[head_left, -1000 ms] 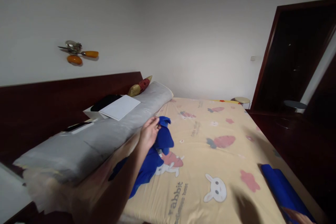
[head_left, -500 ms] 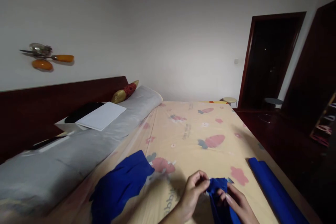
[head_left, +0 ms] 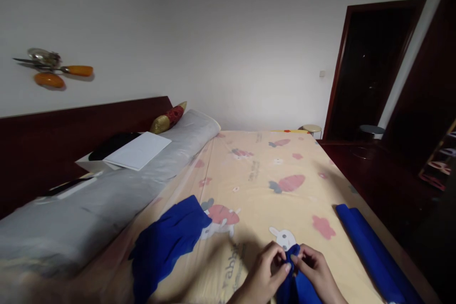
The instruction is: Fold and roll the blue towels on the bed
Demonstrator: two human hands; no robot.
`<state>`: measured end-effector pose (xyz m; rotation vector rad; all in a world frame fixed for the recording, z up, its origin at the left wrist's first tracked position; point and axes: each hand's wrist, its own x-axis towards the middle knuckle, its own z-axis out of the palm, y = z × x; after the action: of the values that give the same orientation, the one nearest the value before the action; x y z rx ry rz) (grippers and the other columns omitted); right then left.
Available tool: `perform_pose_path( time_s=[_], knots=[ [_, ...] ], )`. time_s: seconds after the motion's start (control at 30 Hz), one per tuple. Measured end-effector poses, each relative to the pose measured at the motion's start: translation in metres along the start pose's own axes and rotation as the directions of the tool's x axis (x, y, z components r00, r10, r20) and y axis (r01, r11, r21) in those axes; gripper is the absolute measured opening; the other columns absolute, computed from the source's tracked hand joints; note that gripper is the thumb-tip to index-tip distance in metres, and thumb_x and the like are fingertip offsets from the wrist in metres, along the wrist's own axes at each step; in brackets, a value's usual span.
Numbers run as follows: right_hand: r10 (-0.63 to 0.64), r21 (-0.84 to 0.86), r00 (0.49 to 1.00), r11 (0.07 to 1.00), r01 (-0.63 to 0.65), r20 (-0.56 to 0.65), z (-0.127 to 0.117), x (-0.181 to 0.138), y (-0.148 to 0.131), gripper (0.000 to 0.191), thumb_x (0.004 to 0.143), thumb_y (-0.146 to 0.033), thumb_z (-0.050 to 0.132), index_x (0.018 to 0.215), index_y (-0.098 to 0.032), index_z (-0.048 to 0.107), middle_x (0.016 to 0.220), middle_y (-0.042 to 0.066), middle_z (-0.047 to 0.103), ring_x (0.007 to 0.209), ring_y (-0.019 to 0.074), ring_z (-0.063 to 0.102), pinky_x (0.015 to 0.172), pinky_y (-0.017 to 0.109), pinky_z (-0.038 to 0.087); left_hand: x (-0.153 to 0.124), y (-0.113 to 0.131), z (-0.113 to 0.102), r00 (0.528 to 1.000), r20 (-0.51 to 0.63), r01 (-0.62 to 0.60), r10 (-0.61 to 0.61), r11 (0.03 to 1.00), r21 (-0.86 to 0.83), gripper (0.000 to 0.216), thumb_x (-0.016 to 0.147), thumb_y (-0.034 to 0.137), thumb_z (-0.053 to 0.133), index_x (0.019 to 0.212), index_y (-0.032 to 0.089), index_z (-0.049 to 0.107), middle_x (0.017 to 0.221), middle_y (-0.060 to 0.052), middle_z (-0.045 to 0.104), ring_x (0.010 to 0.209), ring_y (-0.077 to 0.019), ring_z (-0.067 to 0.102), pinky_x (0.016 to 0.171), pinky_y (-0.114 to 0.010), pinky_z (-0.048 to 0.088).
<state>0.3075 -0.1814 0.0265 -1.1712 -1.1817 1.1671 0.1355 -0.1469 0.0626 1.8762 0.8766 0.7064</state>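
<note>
Both of my hands meet at the bottom of the view over a yellow cartoon-print bedsheet [head_left: 270,171]. My left hand [head_left: 265,273] and my right hand [head_left: 313,270] each pinch the top edge of a blue cloth [head_left: 294,282], fingers closed on it. The cloth hangs down between them and runs out of the frame's bottom. A second piece of blue cloth [head_left: 167,244] lies crumpled on the sheet to the left, apart from my hands. A blue roll [head_left: 370,254] lies along the bed's right edge.
A long grey bolster [head_left: 107,194] runs along the dark wooden headboard [head_left: 71,137]. On it rest a white box with a white pad [head_left: 137,150] and a small patterned cushion [head_left: 167,118]. A dark doorway [head_left: 370,66] and a stool [head_left: 311,129] stand at the far right.
A second ago my left hand held blue cloth far out by the bolster. That cloth now lies on the sheet, and both hands have come together near me, pinching another blue piece.
</note>
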Motion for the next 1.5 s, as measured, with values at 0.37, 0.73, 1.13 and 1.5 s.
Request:
perform_pose_path(
  time_s=[0.37, 0.73, 1.13, 1.5],
  knots=[
    [0.000, -0.057, 1.000, 0.998, 0.002, 0.031, 0.002, -0.004, -0.006, 0.052, 0.068, -0.071, 0.062, 0.059, -0.020, 0.057, 0.058, 0.001, 0.061, 0.060, 0.0156, 0.056, 0.062, 0.028, 0.045, 0.000, 0.004, -0.003, 0.997, 0.075, 0.002, -0.008, 0.996, 0.089, 0.012, 0.082, 0.028, 0.055, 0.074, 0.021, 0.049, 0.077, 0.002, 0.053, 0.076, -0.0127, 0.049, 0.071, -0.025, 0.035],
    [-0.030, -0.130, 0.999, 0.991, 0.035, 0.040, -0.010, -0.001, -0.008, 0.045, 0.074, -0.064, 0.061, 0.061, -0.021, 0.054, 0.060, 0.001, 0.062, 0.061, 0.0154, 0.055, 0.064, 0.028, 0.042, 0.005, 0.002, -0.010, 0.999, -0.007, -0.039, 0.039, 0.999, 0.024, 0.023, 0.086, 0.035, 0.053, 0.069, 0.020, 0.054, 0.071, 0.002, 0.050, 0.071, -0.0117, 0.048, 0.067, -0.025, 0.034],
    [-0.066, -0.129, 0.990, 0.990, 0.051, -0.121, -0.054, 0.006, -0.027, 0.042, 0.073, -0.060, 0.063, 0.062, -0.020, 0.054, 0.055, -0.002, 0.053, 0.053, 0.0129, 0.048, 0.054, 0.027, 0.038, 0.015, -0.015, -0.047, 0.985, -0.170, 0.016, -0.027, 0.998, -0.066, 0.030, 0.083, 0.047, 0.055, 0.071, 0.019, 0.058, 0.066, 0.003, 0.052, 0.066, -0.0114, 0.047, 0.063, -0.025, 0.035],
    [-0.124, -0.188, 0.973, 0.978, 0.086, -0.197, -0.081, 0.005, -0.038, 0.039, 0.074, -0.058, 0.063, 0.064, -0.021, 0.058, 0.057, -0.001, 0.056, 0.055, 0.0136, 0.050, 0.055, 0.027, 0.040, 0.020, -0.020, -0.077, 0.953, -0.294, 0.011, -0.073, 0.979, -0.206, 0.034, 0.075, 0.052, 0.064, 0.065, 0.019, 0.058, 0.061, 0.005, 0.050, 0.062, -0.0111, 0.046, 0.060, -0.024, 0.036]
  ],
)
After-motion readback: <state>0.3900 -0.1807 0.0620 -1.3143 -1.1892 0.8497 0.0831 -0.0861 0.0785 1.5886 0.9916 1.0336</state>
